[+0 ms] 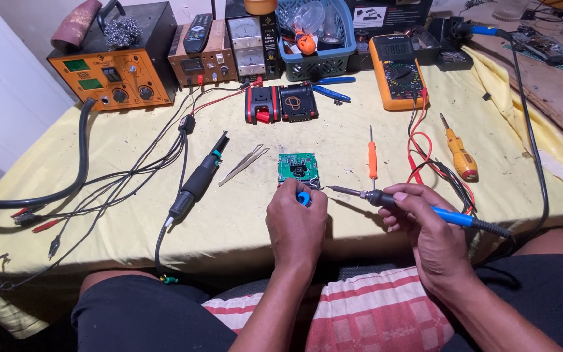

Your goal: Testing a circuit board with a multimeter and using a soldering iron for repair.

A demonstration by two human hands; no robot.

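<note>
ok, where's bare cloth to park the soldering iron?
Bare yellow cloth between the orange station and black hot-air wand; another patch right of the yellow-handled screwdriver. Crowded around the green circuit board and red multimeter leads.

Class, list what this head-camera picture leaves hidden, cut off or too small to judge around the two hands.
- Small blue object: mostly covered by the left hand; kind unclear.
- Green circuit board: near edge behind that hand; components too small.
- Blue-handled soldering iron: grip hidden inside the right hand.
- Thick black hose: runs off the left edge.

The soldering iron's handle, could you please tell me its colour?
Blue, clearest in the head view: soldering iron.
</note>
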